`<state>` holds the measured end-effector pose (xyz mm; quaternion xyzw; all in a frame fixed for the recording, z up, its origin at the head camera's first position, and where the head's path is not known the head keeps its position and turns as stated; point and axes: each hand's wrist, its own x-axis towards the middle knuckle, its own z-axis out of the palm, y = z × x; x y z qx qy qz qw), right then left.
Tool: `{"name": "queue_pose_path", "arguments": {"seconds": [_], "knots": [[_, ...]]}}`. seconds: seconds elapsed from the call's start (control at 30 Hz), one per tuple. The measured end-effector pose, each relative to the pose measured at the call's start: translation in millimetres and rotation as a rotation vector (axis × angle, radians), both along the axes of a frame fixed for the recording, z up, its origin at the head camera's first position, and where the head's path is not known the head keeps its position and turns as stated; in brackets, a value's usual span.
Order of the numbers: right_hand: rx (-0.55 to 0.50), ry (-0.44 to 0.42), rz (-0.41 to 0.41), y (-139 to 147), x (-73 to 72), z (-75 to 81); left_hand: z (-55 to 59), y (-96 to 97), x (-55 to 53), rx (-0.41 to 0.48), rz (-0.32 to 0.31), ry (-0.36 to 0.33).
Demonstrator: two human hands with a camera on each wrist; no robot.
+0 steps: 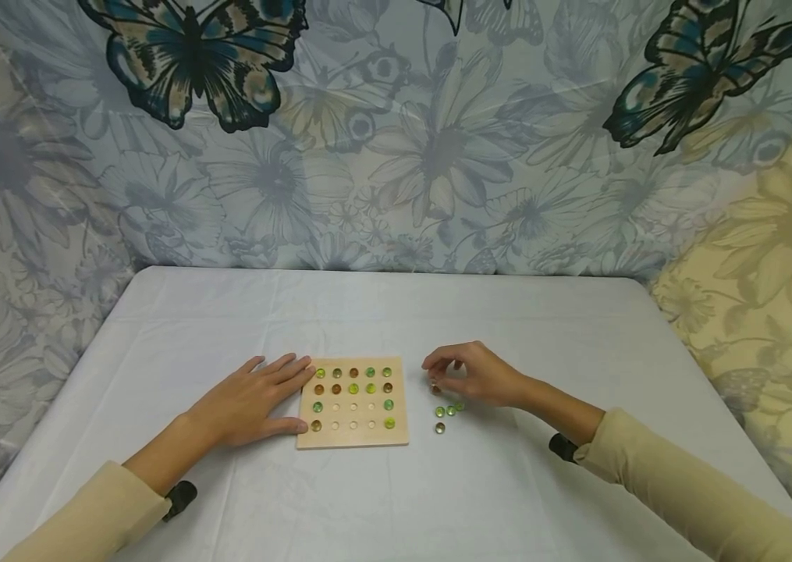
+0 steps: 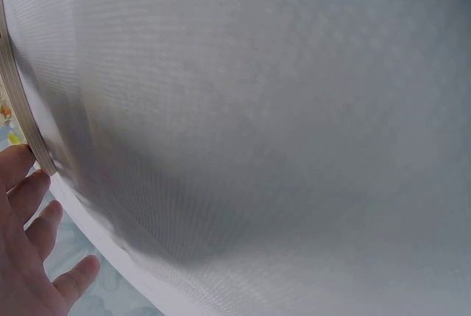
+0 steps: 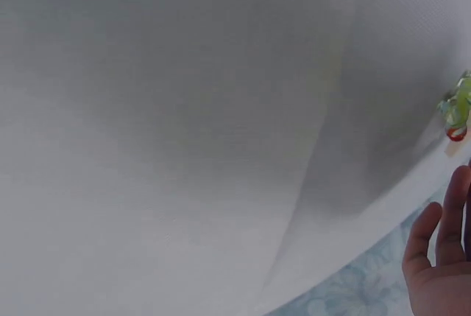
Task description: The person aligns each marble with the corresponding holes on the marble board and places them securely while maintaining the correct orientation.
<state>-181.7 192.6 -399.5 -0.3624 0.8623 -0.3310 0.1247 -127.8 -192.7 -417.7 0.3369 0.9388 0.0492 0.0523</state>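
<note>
A light wooden board (image 1: 353, 442) lies flat, with rows of round hollows. Green and brown glass gems fill the two far rows and the end hollows of the two near rows; bare hollows show between these. My left hand (image 1: 255, 400) rests against the board's left edge, fingers spread; the left wrist view shows several of its fingers beside the board's side (image 2: 20, 95). To the right, my right hand (image 1: 483, 375) is bent over a brown gem (image 1: 435, 388), thumb and fingertips close to it. Whether they pinch a gem is hidden.
Several loose green gems (image 1: 451, 410) and another brown gem (image 1: 440, 428) lie near my right hand on the white cloth-covered table (image 1: 367, 507). Floral fabric with butterflies (image 1: 199, 62) hangs behind the table's far edge.
</note>
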Motion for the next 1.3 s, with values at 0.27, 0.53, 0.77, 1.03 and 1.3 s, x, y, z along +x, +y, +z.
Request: {"name": "queue_pose_path", "arguments": {"seconds": [0.27,0.53,0.77,1.03,1.3], "knots": [[-0.018,-0.013,0.021,-16.0,3.8,-1.1,-1.5,-0.8,0.2,-0.001,0.003,0.002],[-0.029,-0.014,0.062,-40.0,9.4,-0.9,-0.6,-0.5,0.0,-0.004,0.003,0.0],[-0.069,-0.062,0.145,-59.7,18.4,-3.4,0.0,-0.6,0.2,0.003,-0.001,-0.001],[-0.077,-0.107,0.172,-73.4,25.0,-8.2,1.1,-0.9,0.1,0.0,0.002,-0.001],[-0.046,-0.08,0.205,-82.4,27.1,-11.5,0.6,-0.7,-0.1,-0.002,0.003,-0.003]]}}
